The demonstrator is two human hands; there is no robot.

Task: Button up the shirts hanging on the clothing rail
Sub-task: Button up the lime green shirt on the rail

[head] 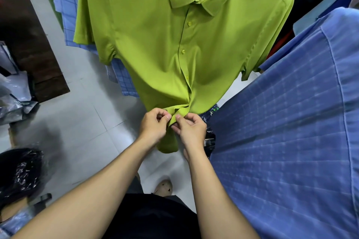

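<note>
A lime-green short-sleeved shirt (pixel 155 35) hangs in front of me, collar up, its front placket closed with green buttons down to near the hem. Both hands meet at the bottom of the placket. My left hand (pixel 153 126) pinches the left edge of the hem between thumb and fingers. My right hand (pixel 191 130) pinches the right edge just beside it, thumb on top. The lowest button is hidden under my fingertips.
A blue checked shirt (pixel 291 132) hangs close on the right, brushing my right forearm. More blue checked shirts (pixel 66 6) hang behind on the left. A dark wooden bench (pixel 33 48) and plastic-wrapped bundles (pixel 13 106) lie on the pale tiled floor (pixel 81 122).
</note>
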